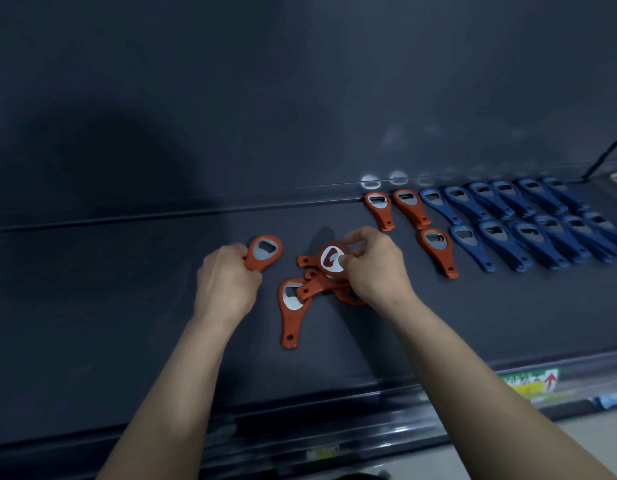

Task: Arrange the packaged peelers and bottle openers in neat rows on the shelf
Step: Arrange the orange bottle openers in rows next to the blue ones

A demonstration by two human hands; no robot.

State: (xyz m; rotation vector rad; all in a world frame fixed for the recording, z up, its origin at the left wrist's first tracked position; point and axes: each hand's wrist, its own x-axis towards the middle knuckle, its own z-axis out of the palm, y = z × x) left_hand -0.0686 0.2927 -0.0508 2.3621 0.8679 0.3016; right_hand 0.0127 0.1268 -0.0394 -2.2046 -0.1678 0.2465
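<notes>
Orange teardrop-shaped bottle openers [289,323] with steel mouths lie piled.

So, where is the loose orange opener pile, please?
The pile lies centre of the head view on the shelf, beneath the right hand, left of the lined-up orange openers.

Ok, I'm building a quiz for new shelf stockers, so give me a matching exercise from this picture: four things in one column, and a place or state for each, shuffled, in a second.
Things
1. left hand
2. right hand
3. blue openers
4. loose orange opener nearest the front edge

States
A. laid in two rows at the right of the shelf
B. grips the handle of a single orange opener
C. lies flat, handle toward the shelf front
D. pinches the head of the top opener on the orange heap

Pairs: 1-B; 2-D; 3-A; 4-C
</notes>
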